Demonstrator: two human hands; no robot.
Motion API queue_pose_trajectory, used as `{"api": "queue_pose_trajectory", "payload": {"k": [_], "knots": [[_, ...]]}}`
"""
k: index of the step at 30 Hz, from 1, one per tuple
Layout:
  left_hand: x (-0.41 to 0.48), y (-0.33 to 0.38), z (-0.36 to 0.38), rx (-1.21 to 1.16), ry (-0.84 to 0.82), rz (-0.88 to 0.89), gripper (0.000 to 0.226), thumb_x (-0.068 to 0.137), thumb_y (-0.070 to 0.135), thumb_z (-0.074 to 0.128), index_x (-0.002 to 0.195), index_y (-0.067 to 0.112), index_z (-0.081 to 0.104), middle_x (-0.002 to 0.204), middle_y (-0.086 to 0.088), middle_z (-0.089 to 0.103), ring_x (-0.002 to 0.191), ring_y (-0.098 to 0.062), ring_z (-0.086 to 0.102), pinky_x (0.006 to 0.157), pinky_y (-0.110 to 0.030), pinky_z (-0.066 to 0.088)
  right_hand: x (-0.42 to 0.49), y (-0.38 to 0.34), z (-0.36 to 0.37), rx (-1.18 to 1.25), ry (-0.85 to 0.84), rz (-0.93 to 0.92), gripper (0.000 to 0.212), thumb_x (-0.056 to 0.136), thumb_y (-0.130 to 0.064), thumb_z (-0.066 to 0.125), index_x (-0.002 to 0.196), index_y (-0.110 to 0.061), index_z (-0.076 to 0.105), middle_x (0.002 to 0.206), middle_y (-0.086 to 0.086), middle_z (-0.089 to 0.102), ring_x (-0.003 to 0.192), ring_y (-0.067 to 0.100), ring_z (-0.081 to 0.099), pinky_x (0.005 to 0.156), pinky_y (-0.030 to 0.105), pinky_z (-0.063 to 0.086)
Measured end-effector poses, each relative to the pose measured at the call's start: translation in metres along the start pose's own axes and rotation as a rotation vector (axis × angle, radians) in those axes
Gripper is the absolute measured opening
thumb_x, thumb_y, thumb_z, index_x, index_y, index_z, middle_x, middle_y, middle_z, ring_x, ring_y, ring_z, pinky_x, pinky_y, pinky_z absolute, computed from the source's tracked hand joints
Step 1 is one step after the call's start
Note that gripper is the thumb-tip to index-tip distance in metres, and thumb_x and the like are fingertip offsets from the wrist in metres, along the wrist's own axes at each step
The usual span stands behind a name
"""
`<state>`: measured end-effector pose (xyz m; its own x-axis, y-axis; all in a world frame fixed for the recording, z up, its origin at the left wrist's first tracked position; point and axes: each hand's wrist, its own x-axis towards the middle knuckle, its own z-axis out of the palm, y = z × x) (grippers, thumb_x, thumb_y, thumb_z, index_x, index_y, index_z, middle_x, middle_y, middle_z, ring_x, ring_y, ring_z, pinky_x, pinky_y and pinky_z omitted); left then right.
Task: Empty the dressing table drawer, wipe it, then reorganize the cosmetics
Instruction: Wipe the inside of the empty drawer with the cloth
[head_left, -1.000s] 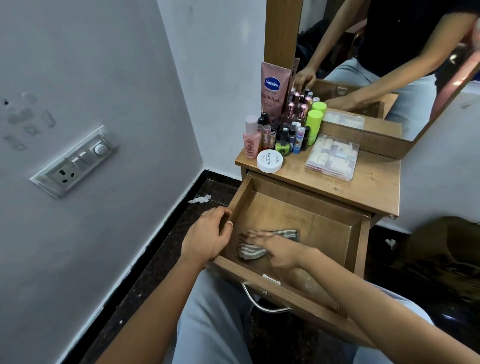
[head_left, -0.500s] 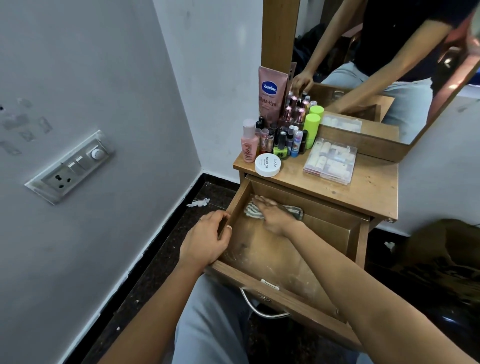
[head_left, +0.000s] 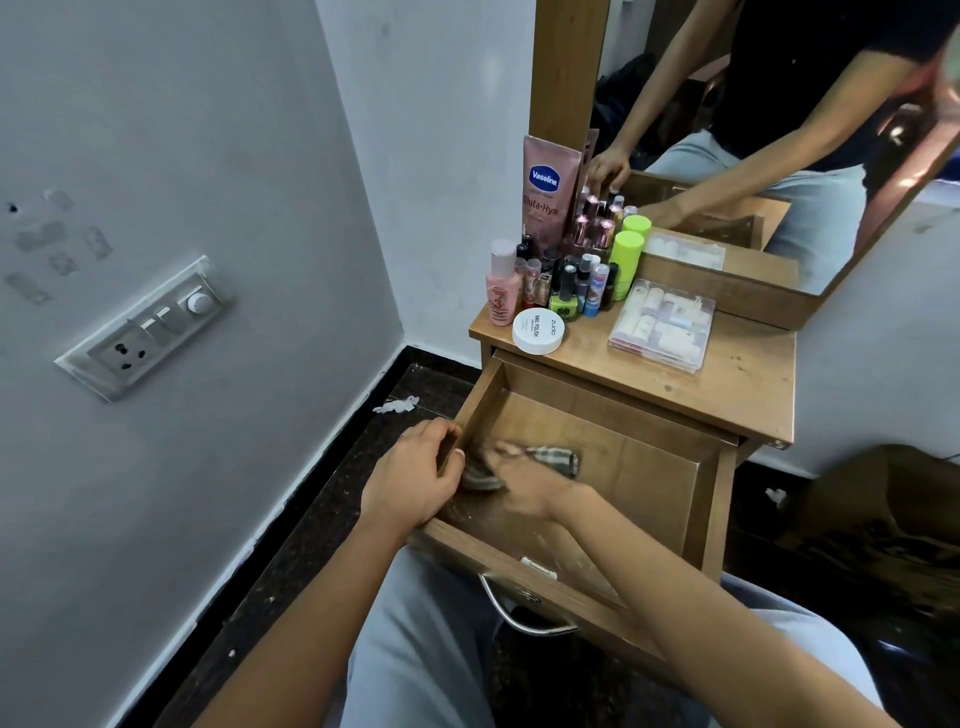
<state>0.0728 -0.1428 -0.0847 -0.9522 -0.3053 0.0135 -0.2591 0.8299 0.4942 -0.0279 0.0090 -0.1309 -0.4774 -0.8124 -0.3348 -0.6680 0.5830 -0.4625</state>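
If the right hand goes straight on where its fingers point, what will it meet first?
Probably the drawer's left wall, close to where the left hand grips it; the right hand is blurred, so this is uncertain.

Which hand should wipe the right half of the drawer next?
Right. The right hand has the cloth under it inside the drawer, while the left hand grips the drawer's left wall.

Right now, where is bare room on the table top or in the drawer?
Table top: bare wood in front and right of the clear box. Drawer: the right half, between the cloth and the right wall. Crowded: bottles at back left; left hand and right hand at the drawer's left.
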Motion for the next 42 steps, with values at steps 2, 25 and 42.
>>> {"api": "queue_pose_trajectory", "payload": {"k": [2, 25, 42], "knots": [[0.000, 0.000, 0.000, -0.004, 0.003, 0.001, 0.028, 0.094, 0.034, 0.051, 0.121, 0.029, 0.055, 0.121, 0.006, 0.060, 0.106, -0.015, 0.059, 0.082, -0.035, 0.051, -0.014, -0.001, 0.009, 0.067, -0.050, -0.073, 0.064, 0.086, 0.001, 0.047, 0.147, -0.003, 0.028, 0.148, 0.018, 0.036, 0.142, 0.027, 0.024, 0.120, 0.031, 0.013], [0.002, 0.000, -0.003, -0.019, -0.010, 0.011, 0.029, 0.095, 0.029, 0.052, 0.123, 0.026, 0.055, 0.120, 0.006, 0.059, 0.094, -0.012, 0.059, 0.073, -0.029, 0.047, 0.010, 0.026, 0.007, 0.045, 0.283, -0.067, 0.065, 0.084, 0.006, 0.046, 0.146, -0.011, 0.035, 0.157, 0.008, 0.024, 0.146, 0.018, 0.015, 0.114, 0.017, -0.001], [0.005, -0.004, 0.000, -0.018, 0.009, 0.014, 0.029, 0.095, 0.018, 0.047, 0.121, 0.025, 0.057, 0.119, 0.003, 0.061, 0.106, -0.015, 0.058, 0.083, -0.037, 0.052, -0.002, 0.031, 0.010, -0.220, 0.106, -0.143, 0.058, 0.100, -0.050, 0.013, 0.152, -0.030, -0.001, 0.156, -0.009, -0.016, 0.142, 0.015, -0.023, 0.118, 0.035, -0.012]]}}
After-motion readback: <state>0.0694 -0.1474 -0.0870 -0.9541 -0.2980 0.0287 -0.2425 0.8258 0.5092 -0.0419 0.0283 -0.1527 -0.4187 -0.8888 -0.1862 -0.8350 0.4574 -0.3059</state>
